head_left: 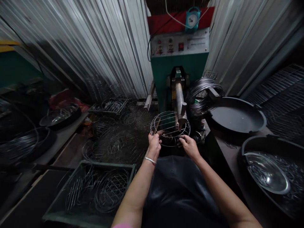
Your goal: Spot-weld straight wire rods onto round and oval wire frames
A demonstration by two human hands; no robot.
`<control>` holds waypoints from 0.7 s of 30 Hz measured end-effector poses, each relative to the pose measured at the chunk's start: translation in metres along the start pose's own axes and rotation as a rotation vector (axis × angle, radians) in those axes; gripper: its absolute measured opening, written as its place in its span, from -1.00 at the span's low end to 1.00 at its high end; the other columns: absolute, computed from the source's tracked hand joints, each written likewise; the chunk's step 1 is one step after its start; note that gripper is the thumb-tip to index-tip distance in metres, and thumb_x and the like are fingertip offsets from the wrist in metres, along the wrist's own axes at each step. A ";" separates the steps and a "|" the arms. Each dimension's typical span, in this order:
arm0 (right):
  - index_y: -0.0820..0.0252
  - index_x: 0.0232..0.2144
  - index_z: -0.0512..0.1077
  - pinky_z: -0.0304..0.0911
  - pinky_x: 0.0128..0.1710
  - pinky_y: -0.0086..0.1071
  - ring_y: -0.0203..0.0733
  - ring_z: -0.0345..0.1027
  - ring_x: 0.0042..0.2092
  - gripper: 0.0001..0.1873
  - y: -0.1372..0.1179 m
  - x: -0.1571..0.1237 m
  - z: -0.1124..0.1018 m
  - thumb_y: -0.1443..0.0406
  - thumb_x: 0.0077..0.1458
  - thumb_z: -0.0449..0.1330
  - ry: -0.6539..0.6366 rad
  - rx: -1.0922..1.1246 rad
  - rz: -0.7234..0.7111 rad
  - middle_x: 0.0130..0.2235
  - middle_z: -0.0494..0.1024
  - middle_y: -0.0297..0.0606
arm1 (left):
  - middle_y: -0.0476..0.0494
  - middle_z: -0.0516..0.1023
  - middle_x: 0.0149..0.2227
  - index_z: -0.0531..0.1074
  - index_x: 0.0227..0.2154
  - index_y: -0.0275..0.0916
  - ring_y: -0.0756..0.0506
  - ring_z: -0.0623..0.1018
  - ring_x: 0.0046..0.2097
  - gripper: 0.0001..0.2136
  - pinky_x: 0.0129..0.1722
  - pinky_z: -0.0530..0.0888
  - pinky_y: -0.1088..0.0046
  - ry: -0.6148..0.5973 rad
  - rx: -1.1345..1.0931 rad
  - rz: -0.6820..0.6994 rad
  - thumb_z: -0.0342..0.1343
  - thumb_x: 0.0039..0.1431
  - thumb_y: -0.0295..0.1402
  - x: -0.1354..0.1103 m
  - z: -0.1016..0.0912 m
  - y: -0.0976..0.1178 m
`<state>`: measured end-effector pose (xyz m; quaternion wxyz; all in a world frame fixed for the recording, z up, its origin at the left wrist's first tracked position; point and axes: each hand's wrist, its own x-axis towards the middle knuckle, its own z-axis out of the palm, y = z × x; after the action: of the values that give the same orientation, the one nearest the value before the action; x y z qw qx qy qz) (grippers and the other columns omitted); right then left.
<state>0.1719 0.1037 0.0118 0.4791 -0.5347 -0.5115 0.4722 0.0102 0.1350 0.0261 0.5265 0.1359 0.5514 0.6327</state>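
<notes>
Wire rack [170,128], frame centre: left hand [154,142] and right hand [188,145] fingers grip its rim; risk: fingers pinched under welder arm [180,101].

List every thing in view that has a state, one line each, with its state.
round wire rack: held level at the machine by both hands
left hand: gripping the rack's near rim
right hand: gripping the rack's near rim
green machine: its arm reaches over the rack; running or not, cannot tell
green crate: holds finished wire racks
wire coil: wound, beside the machine
metal bowl: upright, lying in a dark pan
</notes>
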 end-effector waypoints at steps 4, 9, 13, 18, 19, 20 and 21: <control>0.17 -0.43 0.42 0.39 -0.54 -0.36 -0.21 0.42 -0.52 -0.73 0.002 0.000 -0.002 0.09 -0.11 0.20 0.004 -0.016 0.020 -0.51 0.51 -0.32 | 0.16 0.32 -0.57 0.22 -0.41 -0.22 0.17 0.24 -0.66 -0.57 -0.72 0.00 0.65 0.015 -0.036 0.052 0.29 -0.42 -0.47 -0.001 0.002 -0.001; 0.17 -0.46 0.42 0.37 -0.55 -0.38 -0.23 0.40 -0.53 -0.73 -0.004 0.002 -0.006 0.09 -0.10 0.20 -0.011 -0.026 0.022 -0.51 0.51 -0.32 | 0.15 0.34 -0.56 0.25 -0.38 -0.24 0.17 0.25 -0.65 -0.57 -0.70 0.01 0.66 -0.010 -0.008 0.066 0.30 -0.41 -0.46 0.002 0.003 -0.004; 0.17 -0.46 0.43 0.36 -0.52 -0.38 -0.23 0.41 -0.52 -0.74 -0.004 0.002 -0.008 0.09 -0.09 0.19 0.018 -0.035 -0.006 -0.51 0.51 -0.32 | 0.16 0.31 -0.59 0.27 -0.38 -0.25 0.18 0.23 -0.67 -0.57 -0.70 0.00 0.66 -0.020 -0.007 0.063 0.31 -0.42 -0.45 0.002 0.005 -0.004; 0.16 -0.46 0.42 0.35 -0.50 -0.37 -0.22 0.41 -0.52 -0.74 -0.002 0.003 -0.010 0.09 -0.08 0.18 0.039 -0.061 -0.019 -0.50 0.51 -0.31 | 0.16 0.30 -0.61 0.31 -0.44 -0.28 0.18 0.21 -0.67 -0.64 -0.71 -0.01 0.66 -0.015 0.014 0.050 0.30 -0.41 -0.44 0.002 0.009 -0.003; 0.16 -0.46 0.42 0.34 -0.49 -0.37 -0.22 0.41 -0.52 -0.74 -0.002 0.003 -0.011 0.09 -0.07 0.18 0.038 -0.071 -0.025 -0.50 0.51 -0.30 | 0.16 0.29 -0.62 0.32 -0.46 -0.28 0.18 0.20 -0.68 -0.65 -0.71 -0.01 0.66 -0.013 0.014 0.044 0.29 -0.41 -0.45 0.002 0.011 -0.003; 0.15 -0.45 0.43 0.34 -0.49 -0.37 -0.22 0.41 -0.52 -0.75 -0.003 0.003 -0.011 0.09 -0.06 0.17 0.037 -0.080 -0.031 -0.50 0.52 -0.30 | 0.16 0.28 -0.63 0.32 -0.48 -0.28 0.18 0.18 -0.68 -0.67 -0.71 -0.01 0.65 -0.010 0.014 0.034 0.28 -0.41 -0.46 0.003 0.012 -0.002; 0.15 -0.45 0.43 0.34 -0.49 -0.37 -0.22 0.41 -0.51 -0.75 -0.004 0.004 -0.012 0.09 -0.05 0.16 0.037 -0.090 -0.039 -0.50 0.52 -0.30 | 0.17 0.27 -0.64 0.31 -0.50 -0.28 0.18 0.17 -0.68 -0.68 -0.72 -0.01 0.65 -0.009 0.013 0.021 0.28 -0.42 -0.46 0.003 0.013 -0.002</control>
<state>0.1831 0.1073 0.0167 0.4731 -0.5541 -0.5335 0.4295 0.0195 0.1442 0.0274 0.5214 0.1480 0.5515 0.6341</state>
